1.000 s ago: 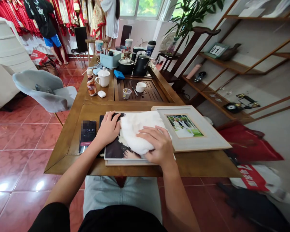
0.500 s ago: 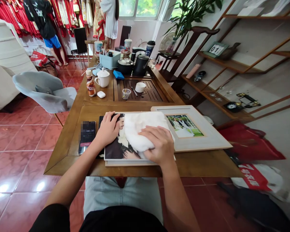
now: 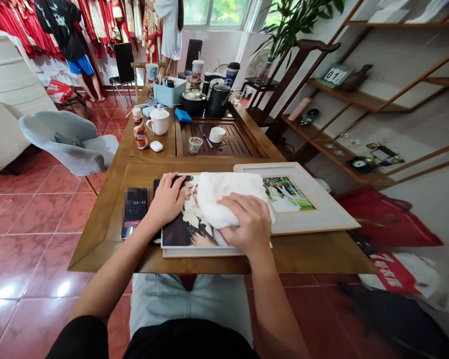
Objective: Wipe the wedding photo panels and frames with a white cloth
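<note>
A large photo panel [image 3: 179, 232] with a wedding portrait lies flat near the table's front edge. My left hand [image 3: 168, 199] rests on its upper left part, fingers spread and holding nothing. Across the right half of the picture lies a folded white cloth [image 3: 217, 199]. My right hand [image 3: 249, 219] grips that cloth with bent fingers and presses it on the surface. The cloth and this hand hide much of the picture's right side. A white framed wedding photo [image 3: 290, 194] lies to the right, partly behind the panel.
A phone [image 3: 134, 212] lies left of the panel. Farther back stand a drink bottle [image 3: 140, 129], a lidded white mug [image 3: 159, 120], a small white cup [image 3: 217, 134] and a black kettle [image 3: 219, 99]. A grey chair [image 3: 69, 139] is at left, wooden shelves [image 3: 359, 94] at right.
My right hand has moved the white cloth slightly to the right, showing more of the portrait's faces. My left hand has stayed in place.
</note>
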Available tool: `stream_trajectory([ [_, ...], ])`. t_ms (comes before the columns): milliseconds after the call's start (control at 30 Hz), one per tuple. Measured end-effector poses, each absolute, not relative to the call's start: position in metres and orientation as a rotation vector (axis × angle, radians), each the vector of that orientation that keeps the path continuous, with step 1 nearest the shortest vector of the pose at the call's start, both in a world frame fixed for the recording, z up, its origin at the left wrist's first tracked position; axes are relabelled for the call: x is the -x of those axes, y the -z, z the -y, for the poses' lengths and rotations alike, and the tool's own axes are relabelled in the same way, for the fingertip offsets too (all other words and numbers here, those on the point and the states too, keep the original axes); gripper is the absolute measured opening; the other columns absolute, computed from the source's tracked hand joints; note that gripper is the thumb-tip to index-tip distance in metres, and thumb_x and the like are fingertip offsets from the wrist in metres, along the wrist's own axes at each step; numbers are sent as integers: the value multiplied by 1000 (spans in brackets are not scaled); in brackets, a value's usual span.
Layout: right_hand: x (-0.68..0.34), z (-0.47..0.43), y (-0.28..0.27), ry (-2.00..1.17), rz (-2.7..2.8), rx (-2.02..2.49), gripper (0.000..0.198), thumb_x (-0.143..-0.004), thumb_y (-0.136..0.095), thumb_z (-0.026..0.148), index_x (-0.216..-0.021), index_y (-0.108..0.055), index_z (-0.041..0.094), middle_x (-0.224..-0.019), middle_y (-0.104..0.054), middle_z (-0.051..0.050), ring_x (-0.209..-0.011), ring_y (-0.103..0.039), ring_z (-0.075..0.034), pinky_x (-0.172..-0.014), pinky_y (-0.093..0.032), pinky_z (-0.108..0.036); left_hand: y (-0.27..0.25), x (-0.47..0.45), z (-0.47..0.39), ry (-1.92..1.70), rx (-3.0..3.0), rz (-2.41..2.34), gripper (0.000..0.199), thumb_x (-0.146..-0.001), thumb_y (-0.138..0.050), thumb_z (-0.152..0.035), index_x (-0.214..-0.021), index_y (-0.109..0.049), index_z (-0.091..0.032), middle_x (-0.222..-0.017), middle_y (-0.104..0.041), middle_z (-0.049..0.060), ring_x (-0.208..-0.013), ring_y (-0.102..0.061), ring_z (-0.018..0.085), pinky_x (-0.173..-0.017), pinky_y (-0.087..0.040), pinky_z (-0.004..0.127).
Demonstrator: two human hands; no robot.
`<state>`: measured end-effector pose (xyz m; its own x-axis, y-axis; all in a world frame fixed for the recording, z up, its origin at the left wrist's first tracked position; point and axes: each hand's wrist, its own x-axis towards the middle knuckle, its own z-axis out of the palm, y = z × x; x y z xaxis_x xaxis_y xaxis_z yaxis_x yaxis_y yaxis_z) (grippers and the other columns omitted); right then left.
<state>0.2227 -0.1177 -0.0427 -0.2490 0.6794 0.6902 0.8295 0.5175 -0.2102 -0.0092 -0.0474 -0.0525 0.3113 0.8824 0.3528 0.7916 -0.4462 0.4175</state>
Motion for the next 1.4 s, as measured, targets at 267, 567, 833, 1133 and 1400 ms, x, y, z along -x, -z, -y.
stream_trajectory([
  [267,-228,119,38,106,2206,883,41,-70,-50,22,-107,-68,24,-110,-77,-5,-111,-69,-29,-104,-39,-48,52,10,47,-793,-2414,-1551,44,-101,-38,-20,-142,-54,-12,-151,-47,18,-147,-36,32,-126,-29,55],
  [567,-227,119,41,245,2085,1071,37,-72,-52,22,-104,-70,22,-107,-77,-7,-107,-70,-29,-100,-41,-47,52,10,47,-812,-2402,-1548,42,-102,-41,-25,-141,-54,-15,-151,-48,17,-146,-37,32,-125,-30,56],
  [833,-229,119,41,187,2117,937,39,-69,-52,22,-103,-70,23,-105,-78,-6,-105,-71,-29,-98,-43,-47,51,10,47,-797,-2404,-1548,43,-102,-39,-24,-141,-54,-12,-150,-48,18,-147,-36,32,-126,-29,54],
  [1133,-230,120,40,116,2159,827,39,-68,-50,23,-102,-70,23,-104,-78,-5,-104,-72,-29,-98,-43,-48,51,10,48,-789,-2405,-1540,43,-103,-40,-24,-142,-53,-13,-151,-47,18,-147,-36,32,-125,-30,54],
  [1400,-227,118,43,287,2083,1046,36,-72,-52,21,-103,-70,21,-106,-77,-8,-103,-70,-29,-95,-43,-46,51,9,47,-798,-2410,-1561,42,-103,-41,-26,-141,-54,-15,-150,-48,18,-146,-38,32,-124,-31,56],
])
